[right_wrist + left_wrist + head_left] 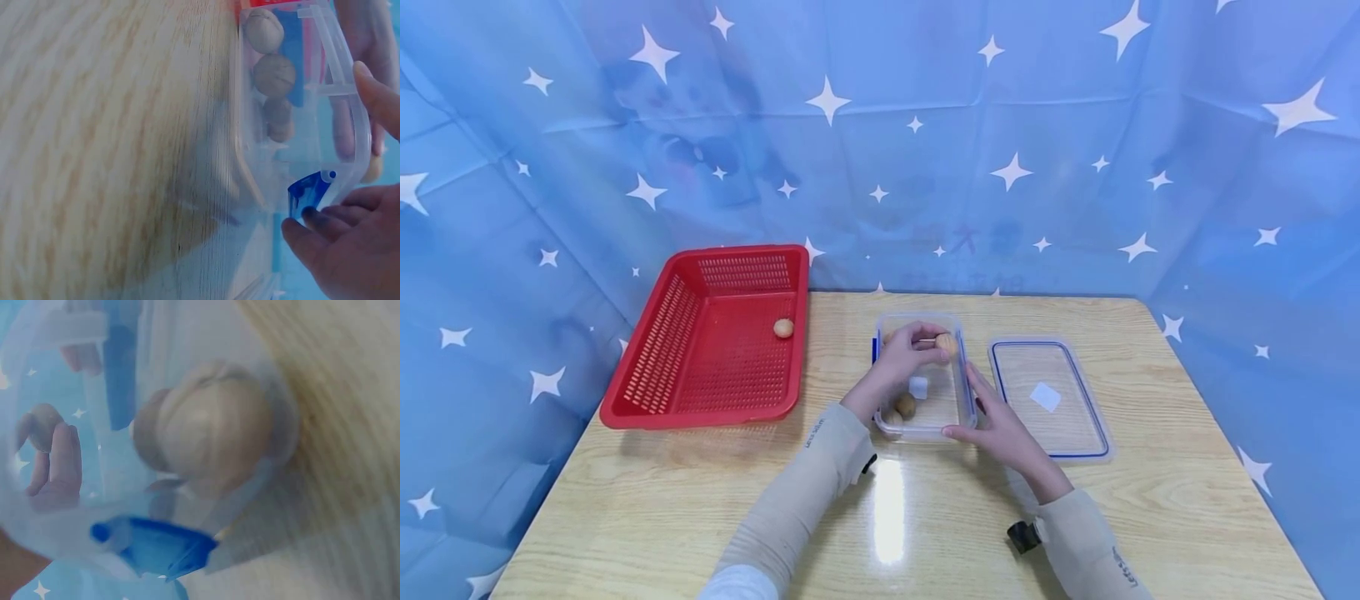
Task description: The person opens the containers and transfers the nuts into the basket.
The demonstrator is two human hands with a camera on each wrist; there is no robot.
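Over the far part of a clear plastic box [917, 433], my left hand [901, 358] pinches a walnut [947, 345] between thumb and fingers. The left wrist view shows this hand and nut through the translucent wall. My right hand [1003, 429] holds the box at its near right corner, thumb on the near rim and fingers along the right side by a blue clip [309, 190]. Several walnuts [274, 75] lie inside, against the left side. A red plastic basket [700, 419] stands to the left with one walnut [783, 328] in it.
A clear lid [1037, 442] with a blue seal lies flat right of the box, a white label [1045, 397] on it. The wooden table [1180, 500] ends at a blue star-patterned curtain [880, 158] behind and at both sides.
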